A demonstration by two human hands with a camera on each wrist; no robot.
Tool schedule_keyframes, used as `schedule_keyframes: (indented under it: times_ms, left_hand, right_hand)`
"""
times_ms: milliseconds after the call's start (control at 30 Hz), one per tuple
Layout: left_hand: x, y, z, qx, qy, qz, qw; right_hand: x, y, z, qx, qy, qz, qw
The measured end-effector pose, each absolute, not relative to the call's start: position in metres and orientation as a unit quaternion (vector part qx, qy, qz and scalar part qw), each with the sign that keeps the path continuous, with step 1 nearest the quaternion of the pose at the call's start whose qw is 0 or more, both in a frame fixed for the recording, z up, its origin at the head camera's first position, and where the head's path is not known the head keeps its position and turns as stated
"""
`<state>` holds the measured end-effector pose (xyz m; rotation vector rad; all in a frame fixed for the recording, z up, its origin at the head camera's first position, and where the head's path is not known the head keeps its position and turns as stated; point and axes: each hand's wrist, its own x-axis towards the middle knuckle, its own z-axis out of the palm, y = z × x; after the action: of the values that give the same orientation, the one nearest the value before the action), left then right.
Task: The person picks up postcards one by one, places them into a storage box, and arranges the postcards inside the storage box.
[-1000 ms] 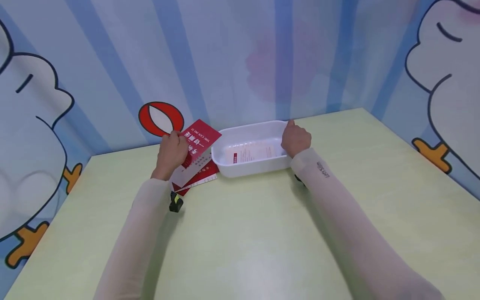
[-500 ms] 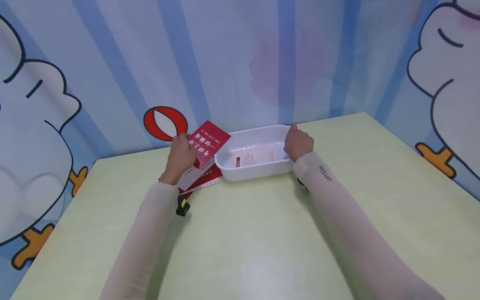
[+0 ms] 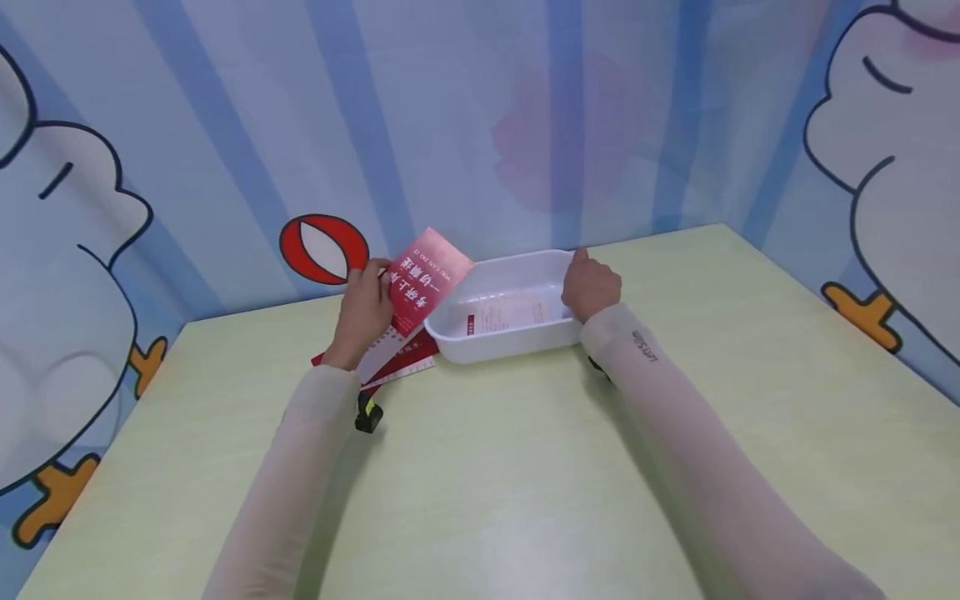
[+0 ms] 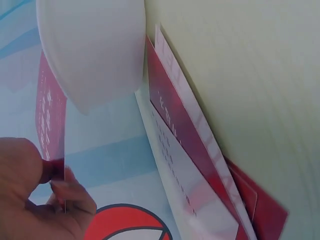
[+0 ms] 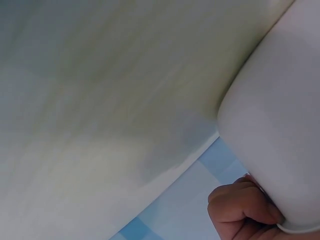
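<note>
A red card (image 3: 431, 275) with white lettering is pinched between the thumb and fingers of my left hand (image 3: 363, 310), raised at the left end of a white rectangular tub (image 3: 510, 339). In the left wrist view the card (image 4: 51, 110) stands on edge beside the tub wall (image 4: 95, 45). My right hand (image 3: 592, 285) grips the tub's right rim; the right wrist view shows curled fingers (image 5: 242, 205) at that rim. Inside the tub lies a pale printed card (image 3: 510, 313). Below my left hand several red and white cards (image 3: 405, 358) lie fanned on the table, partly hidden by the hand.
The pale yellow-green table (image 3: 480, 483) ends at a blue striped backdrop (image 3: 465, 125) just behind the tub. Cartoon-printed panels (image 3: 892, 167) rise along both sides. A black wrist camera mount (image 3: 368, 414) hangs under my left wrist.
My left hand has moved right, bringing the red card to the tub's left end and turning its face more into view. The right hand keeps its grip on the rim.
</note>
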<state>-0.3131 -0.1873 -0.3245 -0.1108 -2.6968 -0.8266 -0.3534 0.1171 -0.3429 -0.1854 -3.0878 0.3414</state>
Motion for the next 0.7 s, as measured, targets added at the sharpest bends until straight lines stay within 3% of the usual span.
schedule_keyframes:
  times_ms: [700]
  left_hand:
    - [-0.325, -0.162, -0.327, -0.074, -0.910, -0.387, 0.130]
  right_hand:
    - [-0.359, 0.117, -0.345, -0.071, -0.991, 0.115, 0.012]
